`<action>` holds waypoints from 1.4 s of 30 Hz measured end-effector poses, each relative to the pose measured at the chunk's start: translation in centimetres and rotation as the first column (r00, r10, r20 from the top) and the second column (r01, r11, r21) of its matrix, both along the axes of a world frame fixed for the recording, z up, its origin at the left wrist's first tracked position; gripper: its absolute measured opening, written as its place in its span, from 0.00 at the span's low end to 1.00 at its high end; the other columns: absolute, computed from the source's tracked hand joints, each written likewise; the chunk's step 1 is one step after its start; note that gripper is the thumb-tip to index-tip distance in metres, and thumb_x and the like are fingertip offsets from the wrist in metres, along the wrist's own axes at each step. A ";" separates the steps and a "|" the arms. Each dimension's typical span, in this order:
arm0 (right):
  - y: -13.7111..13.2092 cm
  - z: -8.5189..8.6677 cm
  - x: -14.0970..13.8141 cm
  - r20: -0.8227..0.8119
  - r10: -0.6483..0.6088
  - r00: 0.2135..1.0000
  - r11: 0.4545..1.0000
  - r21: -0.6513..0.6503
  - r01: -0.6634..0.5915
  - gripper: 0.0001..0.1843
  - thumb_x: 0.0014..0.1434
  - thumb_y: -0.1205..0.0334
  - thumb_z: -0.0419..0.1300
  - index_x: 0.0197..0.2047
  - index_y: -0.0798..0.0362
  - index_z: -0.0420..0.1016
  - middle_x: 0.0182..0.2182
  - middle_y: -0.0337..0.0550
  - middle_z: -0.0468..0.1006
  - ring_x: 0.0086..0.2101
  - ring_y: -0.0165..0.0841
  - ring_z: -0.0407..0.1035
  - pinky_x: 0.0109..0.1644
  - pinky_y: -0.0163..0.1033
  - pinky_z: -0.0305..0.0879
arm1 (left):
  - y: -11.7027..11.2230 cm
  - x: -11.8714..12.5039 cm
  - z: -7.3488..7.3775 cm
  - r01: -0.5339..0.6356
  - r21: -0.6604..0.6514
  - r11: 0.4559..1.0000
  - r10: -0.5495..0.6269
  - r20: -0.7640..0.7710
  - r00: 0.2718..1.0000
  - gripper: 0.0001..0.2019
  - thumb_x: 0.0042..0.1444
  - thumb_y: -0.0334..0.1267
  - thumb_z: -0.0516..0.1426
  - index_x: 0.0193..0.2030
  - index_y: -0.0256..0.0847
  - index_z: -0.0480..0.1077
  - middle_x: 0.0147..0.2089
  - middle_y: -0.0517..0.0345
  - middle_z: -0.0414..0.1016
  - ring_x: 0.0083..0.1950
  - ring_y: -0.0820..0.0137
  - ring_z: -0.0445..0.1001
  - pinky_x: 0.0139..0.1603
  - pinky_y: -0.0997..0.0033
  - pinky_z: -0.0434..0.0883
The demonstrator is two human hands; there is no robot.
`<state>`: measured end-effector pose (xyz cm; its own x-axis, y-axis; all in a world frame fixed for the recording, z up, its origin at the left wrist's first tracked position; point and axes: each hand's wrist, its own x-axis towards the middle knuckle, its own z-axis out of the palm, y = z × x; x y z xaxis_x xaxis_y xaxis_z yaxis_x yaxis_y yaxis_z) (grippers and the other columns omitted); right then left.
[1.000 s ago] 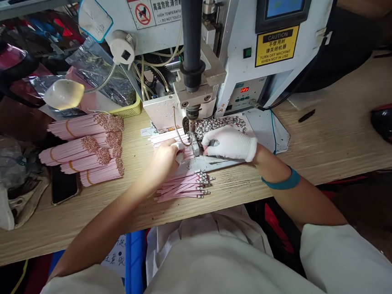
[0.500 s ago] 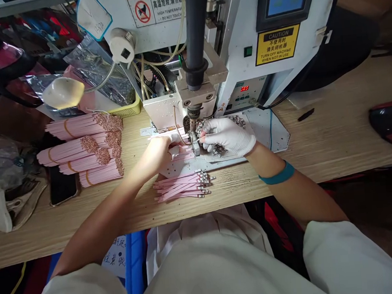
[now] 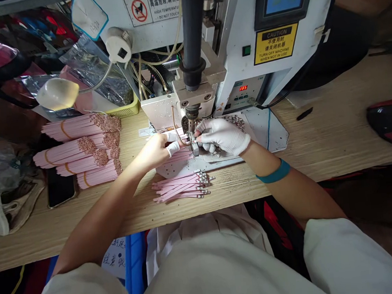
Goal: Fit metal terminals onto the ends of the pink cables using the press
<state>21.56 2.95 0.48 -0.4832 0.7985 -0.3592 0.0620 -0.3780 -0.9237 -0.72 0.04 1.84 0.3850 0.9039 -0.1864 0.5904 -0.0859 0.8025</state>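
Observation:
My left hand (image 3: 157,149), with white finger cots, pinches a pink strip (image 3: 179,155) and holds its end at the press head (image 3: 192,115) of the machine. My right hand (image 3: 223,136), in a white glove, is closed in a pinch on a small metal piece right under that head. The fingertips of both hands nearly meet there. A pile of small metal clips (image 3: 235,121) lies on the machine's white plate (image 3: 266,129) behind my right hand. A loose heap of pink strips with metal ends (image 3: 182,187) lies on the table just in front of my hands.
Bundles of pink strips (image 3: 83,150) tied with bands are stacked at the left, beside a dark phone (image 3: 60,188). A lamp (image 3: 57,93) and a yellow basket (image 3: 124,110) stand behind them. A black pen (image 3: 304,113) and a red-black object (image 3: 391,121) lie to the right.
My right hand moved up from the plate to the press head and closed into a pinch. My left hand slid a little forward towards the head with the strip.

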 end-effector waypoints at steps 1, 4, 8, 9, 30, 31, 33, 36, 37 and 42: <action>0.1 -0.1 0.0 0.001 0.013 1.000 1.000 -0.008 -0.013 0.07 0.54 0.72 0.64 0.34 0.54 0.71 0.18 0.37 0.71 0.15 0.25 0.61 0.12 0.27 0.55 | 0.0 0.0 -0.1 -0.004 -0.032 0.999 0.006 0.040 0.999 0.14 0.53 0.45 0.56 0.35 0.35 0.75 0.35 0.55 0.77 0.36 0.68 0.71 0.37 0.71 0.66; 0.2 -0.3 -0.1 0.014 0.035 0.999 0.999 0.006 -0.035 0.07 0.55 0.71 0.64 0.34 0.54 0.70 0.19 0.36 0.71 0.14 0.24 0.59 0.12 0.27 0.54 | 0.1 0.3 -0.4 -0.011 -0.081 0.997 0.018 0.089 0.996 0.12 0.52 0.43 0.57 0.36 0.36 0.74 0.36 0.56 0.77 0.36 0.68 0.71 0.38 0.72 0.66; 0.0 -0.3 -0.3 0.011 0.024 1.000 0.999 0.023 -0.024 0.07 0.55 0.72 0.64 0.33 0.54 0.69 0.18 0.36 0.70 0.15 0.24 0.60 0.12 0.27 0.55 | 0.1 0.8 -0.3 -0.020 -0.057 0.998 0.023 0.039 0.999 0.10 0.51 0.41 0.56 0.31 0.36 0.72 0.34 0.57 0.75 0.37 0.68 0.71 0.39 0.72 0.66; 0.0 -0.3 -0.3 0.011 0.021 1.000 0.999 0.025 -0.021 0.07 0.55 0.72 0.64 0.33 0.54 0.69 0.18 0.36 0.70 0.15 0.24 0.61 0.13 0.27 0.55 | 0.1 0.9 -0.3 -0.023 -0.056 0.998 0.025 0.035 0.999 0.10 0.50 0.42 0.56 0.31 0.36 0.72 0.35 0.57 0.75 0.37 0.68 0.70 0.38 0.72 0.66; -0.3 0.5 -0.5 -0.049 -0.024 0.998 1.000 -0.019 0.023 0.09 0.51 0.73 0.65 0.31 0.55 0.68 0.21 0.36 0.70 0.17 0.23 0.62 0.13 0.26 0.55 | 0.5 1.3 0.5 -0.109 -0.149 0.983 0.109 -0.010 0.994 0.11 0.45 0.44 0.59 0.28 0.36 0.73 0.27 0.61 0.68 0.29 0.73 0.62 0.29 0.74 0.60; -0.3 0.6 -0.5 -0.046 -0.028 0.999 0.999 -0.024 0.027 0.09 0.51 0.74 0.65 0.32 0.55 0.68 0.21 0.36 0.70 0.17 0.23 0.62 0.13 0.26 0.55 | 0.5 1.3 0.6 -0.103 -0.153 0.983 0.103 -0.012 0.995 0.12 0.46 0.44 0.59 0.28 0.36 0.73 0.27 0.61 0.67 0.28 0.74 0.61 0.29 0.74 0.59; -0.4 0.6 -0.5 -0.041 -0.037 0.998 0.999 -0.025 0.036 0.09 0.52 0.74 0.65 0.32 0.55 0.68 0.22 0.36 0.70 0.17 0.22 0.62 0.13 0.26 0.55 | 0.6 1.3 0.5 -0.095 -0.152 0.984 0.097 0.003 0.995 0.12 0.46 0.44 0.59 0.28 0.36 0.73 0.27 0.61 0.67 0.29 0.74 0.61 0.30 0.74 0.59; -0.5 0.2 -0.7 -0.044 -0.048 0.998 0.999 -0.008 0.048 0.10 0.51 0.73 0.66 0.32 0.55 0.68 0.23 0.37 0.71 0.18 0.23 0.63 0.13 0.26 0.55 | 0.7 1.2 0.1 -0.095 -0.149 0.984 0.102 0.037 0.994 0.11 0.45 0.43 0.59 0.29 0.36 0.73 0.28 0.60 0.70 0.30 0.73 0.63 0.31 0.73 0.61; -0.5 0.1 -0.7 -0.045 -0.048 0.998 0.999 -0.001 0.048 0.10 0.50 0.73 0.66 0.32 0.55 0.68 0.23 0.37 0.71 0.19 0.23 0.63 0.13 0.26 0.55 | 0.7 1.2 0.0 -0.094 -0.150 0.984 0.102 0.052 0.993 0.11 0.45 0.43 0.59 0.29 0.36 0.73 0.29 0.60 0.71 0.30 0.72 0.64 0.31 0.73 0.61; 0.0 0.3 0.4 0.017 -0.011 1.000 0.995 0.104 0.009 0.09 0.51 0.68 0.66 0.34 0.54 0.69 0.25 0.38 0.72 0.20 0.26 0.66 0.16 0.30 0.59 | 0.4 1.0 0.4 -0.111 -0.185 0.976 0.130 0.095 0.987 0.08 0.45 0.40 0.60 0.27 0.36 0.72 0.26 0.62 0.69 0.27 0.75 0.61 0.28 0.75 0.58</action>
